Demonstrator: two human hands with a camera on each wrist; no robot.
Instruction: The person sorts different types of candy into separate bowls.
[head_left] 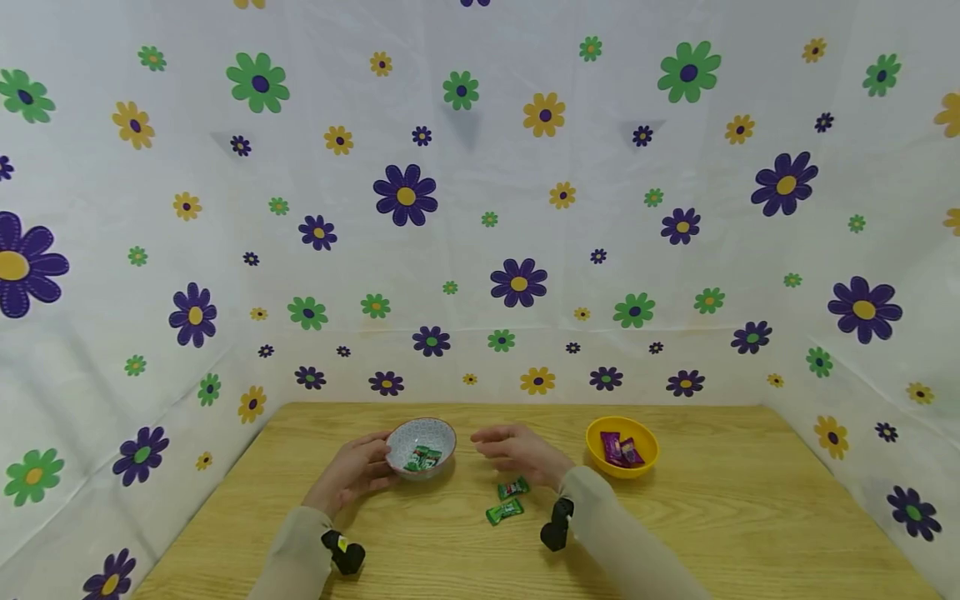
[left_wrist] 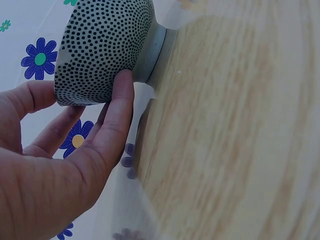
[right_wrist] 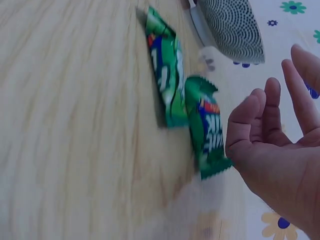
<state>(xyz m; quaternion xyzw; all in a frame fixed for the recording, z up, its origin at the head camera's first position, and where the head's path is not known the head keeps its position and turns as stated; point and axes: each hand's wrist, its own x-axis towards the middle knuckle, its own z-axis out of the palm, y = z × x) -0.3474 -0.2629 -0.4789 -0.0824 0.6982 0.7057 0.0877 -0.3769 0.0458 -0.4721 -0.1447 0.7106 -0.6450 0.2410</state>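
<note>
At the left, a patterned bowl (head_left: 420, 444) with a red rim and dark dots outside stands on the table, with green-wrapped candies (head_left: 423, 457) inside. My left hand (head_left: 362, 471) holds the bowl by its left side, fingers curved around the outer wall; the left wrist view shows one finger at the rim and another digit low near the foot. Right of the bowl, my right hand (head_left: 519, 450) is raised with loosely bent fingers and nothing in them. Two green-wrapped candies (right_wrist: 167, 75) lie on the table below that hand, one close beside the other.
A yellow bowl (head_left: 622, 465) with purple-wrapped candies (head_left: 621, 448) stands to the right of my right hand. The wooden table (head_left: 720, 517) meets a white flowered cloth (head_left: 465, 358) at its back and sides. Both wrists wear small black devices.
</note>
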